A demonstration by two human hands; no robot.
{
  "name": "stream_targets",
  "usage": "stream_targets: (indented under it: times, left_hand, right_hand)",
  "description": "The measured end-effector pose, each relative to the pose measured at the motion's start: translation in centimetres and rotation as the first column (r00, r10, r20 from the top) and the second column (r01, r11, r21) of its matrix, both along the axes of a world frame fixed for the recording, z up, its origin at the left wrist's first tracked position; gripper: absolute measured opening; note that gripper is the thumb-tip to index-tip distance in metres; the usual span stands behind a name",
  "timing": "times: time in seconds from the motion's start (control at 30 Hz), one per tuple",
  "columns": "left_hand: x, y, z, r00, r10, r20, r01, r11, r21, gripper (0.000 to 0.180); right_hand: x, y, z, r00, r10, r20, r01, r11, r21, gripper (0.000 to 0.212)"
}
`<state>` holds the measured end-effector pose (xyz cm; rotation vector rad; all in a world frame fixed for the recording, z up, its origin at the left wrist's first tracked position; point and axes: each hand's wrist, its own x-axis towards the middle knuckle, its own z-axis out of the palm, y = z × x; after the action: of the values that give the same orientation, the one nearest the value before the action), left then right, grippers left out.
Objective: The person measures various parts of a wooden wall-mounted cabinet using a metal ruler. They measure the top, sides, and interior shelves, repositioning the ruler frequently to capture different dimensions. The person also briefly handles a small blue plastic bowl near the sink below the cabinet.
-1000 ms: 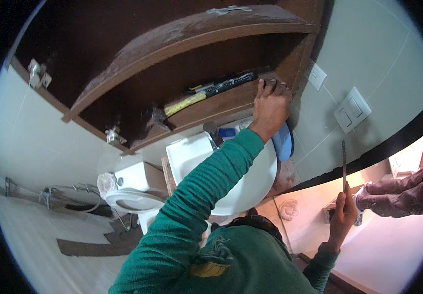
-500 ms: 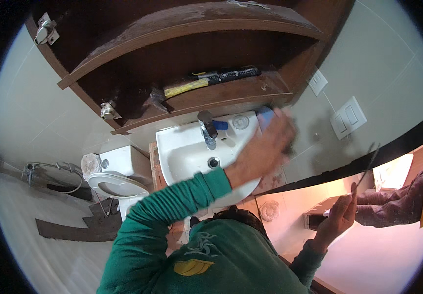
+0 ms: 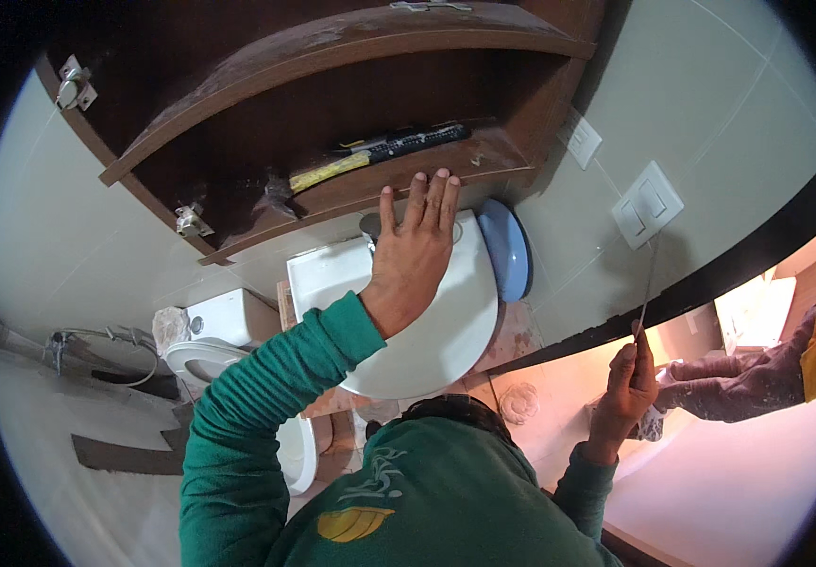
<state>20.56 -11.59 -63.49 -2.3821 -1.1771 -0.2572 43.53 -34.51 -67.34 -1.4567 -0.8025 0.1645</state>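
My left hand (image 3: 414,260) is spread flat over the white sink (image 3: 427,354), with its fingertips at the front edge of the open brown cabinet (image 3: 370,203). It holds nothing and partly hides the faucet (image 3: 370,225). On the right, my right hand (image 3: 627,383) grips a long thin rod-like tool (image 3: 650,283), pointing up. Its far end appears close to the lower edge of a white wall switch (image 3: 648,206); whether it touches, I cannot tell. In the cabinet lies a hammer (image 3: 332,172) with a yellow and black handle.
A blue oval basin-like piece (image 3: 505,250) leans between sink and wall. At left stand a toilet (image 3: 233,317) and a hose sprayer (image 3: 106,335). A smaller switch plate (image 3: 580,140) is higher on the tiles. Another person's dusty trouser legs (image 3: 739,378) show beyond the dark edge at right.
My left hand has swung left from the sink's right side to the cabinet edge, uncovering the blue piece. My right hand has shifted left and up, bringing the tool near the switch.
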Motion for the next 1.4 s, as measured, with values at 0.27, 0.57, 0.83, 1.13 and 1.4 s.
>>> stream_targets:
  times: [0.27, 0.57, 0.83, 1.13, 1.4]
  left_hand:
    - [-6.4, -1.6, -0.8, 0.990, 0.057, 0.129, -0.053, 0.998, -0.034, 0.084]
    - [-11.7, -2.8, 3.1, 0.695, 0.131, 0.707, -0.329, 0.932, 0.150, 0.045]
    - [-12.1, 1.2, 4.9, 0.493, 0.465, 0.735, -0.365, 0.878, -0.310, 0.039]
    - [-9.9, 4.3, 1.9, 0.613, 0.236, 0.754, -0.194, 0.970, -0.145, 0.019]
    - [-4.2, 4.5, 3.7, 0.491, 0.312, 0.813, -0.206, 0.949, -0.239, 0.046]
  right_hand:
    - [0.4, 1.4, -0.4, 0.966, 0.132, -0.221, -0.131, 0.991, 0.021, 0.042]
    - [0.1, 5.8, -0.9, 0.955, 0.254, -0.156, -0.267, 0.961, -0.071, 0.038]
    - [-0.6, 7.5, -0.2, 0.932, 0.349, -0.098, -0.357, 0.930, -0.083, 0.040]
    - [0.4, 6.3, -3.9, 0.953, 0.286, -0.101, -0.296, 0.949, -0.107, 0.040]
    - [-1.6, 5.9, -1.2, 0.930, 0.318, -0.187, -0.344, 0.931, -0.126, 0.047]
